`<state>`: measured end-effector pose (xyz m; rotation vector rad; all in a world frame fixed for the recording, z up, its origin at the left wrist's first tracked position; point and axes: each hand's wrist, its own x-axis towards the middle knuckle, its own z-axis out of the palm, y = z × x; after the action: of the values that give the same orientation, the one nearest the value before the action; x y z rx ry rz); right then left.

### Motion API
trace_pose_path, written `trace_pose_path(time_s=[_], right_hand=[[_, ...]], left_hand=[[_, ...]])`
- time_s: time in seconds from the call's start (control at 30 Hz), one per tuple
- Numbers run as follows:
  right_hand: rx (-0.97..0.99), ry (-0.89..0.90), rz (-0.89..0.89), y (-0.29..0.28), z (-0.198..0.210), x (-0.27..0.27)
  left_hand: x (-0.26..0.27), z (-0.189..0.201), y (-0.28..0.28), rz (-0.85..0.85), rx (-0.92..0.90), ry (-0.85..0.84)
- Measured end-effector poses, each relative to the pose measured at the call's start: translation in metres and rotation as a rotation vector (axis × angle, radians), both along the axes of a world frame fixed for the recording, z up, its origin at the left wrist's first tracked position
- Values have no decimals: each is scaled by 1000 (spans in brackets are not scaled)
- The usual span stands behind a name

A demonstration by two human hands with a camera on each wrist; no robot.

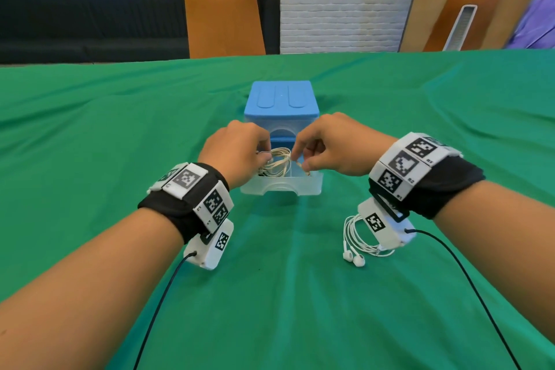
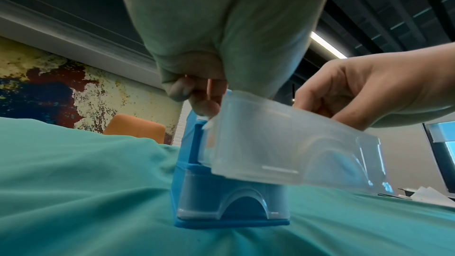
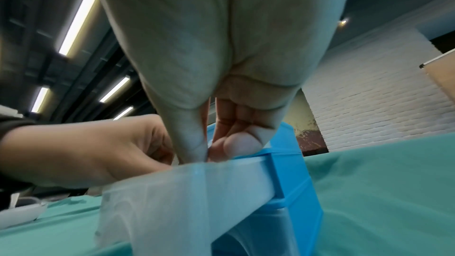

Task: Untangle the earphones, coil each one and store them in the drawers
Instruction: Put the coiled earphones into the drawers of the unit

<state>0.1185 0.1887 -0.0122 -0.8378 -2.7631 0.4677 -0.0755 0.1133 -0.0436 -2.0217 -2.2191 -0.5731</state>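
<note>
A small blue drawer unit [image 1: 281,102] stands mid-table with a clear drawer [image 1: 282,185] pulled out toward me. Over that drawer, both hands hold a coiled beige earphone [image 1: 277,162]. My left hand [image 1: 240,149] grips the coil's left side with curled fingers. My right hand [image 1: 324,149] pinches the coil's right side between thumb and fingertips. A second, white coiled earphone [image 1: 357,242] lies on the green cloth under my right wrist. In the wrist views the clear drawer [image 2: 290,147] [image 3: 187,188] hides the coil.
A green cloth [image 1: 90,144] covers the whole table. The unit's lower drawer [image 2: 234,200] is closed. An orange chair [image 1: 223,19] stands behind the far edge. Black cables trail from both wrist cameras toward me.
</note>
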Motion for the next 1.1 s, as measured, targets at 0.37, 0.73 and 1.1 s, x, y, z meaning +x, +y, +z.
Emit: trace_pose_path(time_s=[0.37, 0.73, 1.1], right_hand=[[209, 167, -55, -3, -1, 5], [195, -159, -28, -4, -11, 8], [363, -176, -37, 0, -22, 11]], left_hand=[[-2, 3, -1, -93, -30, 51], [3, 2, 2, -102, 43, 73], [-1, 2, -5, -100, -55, 186]])
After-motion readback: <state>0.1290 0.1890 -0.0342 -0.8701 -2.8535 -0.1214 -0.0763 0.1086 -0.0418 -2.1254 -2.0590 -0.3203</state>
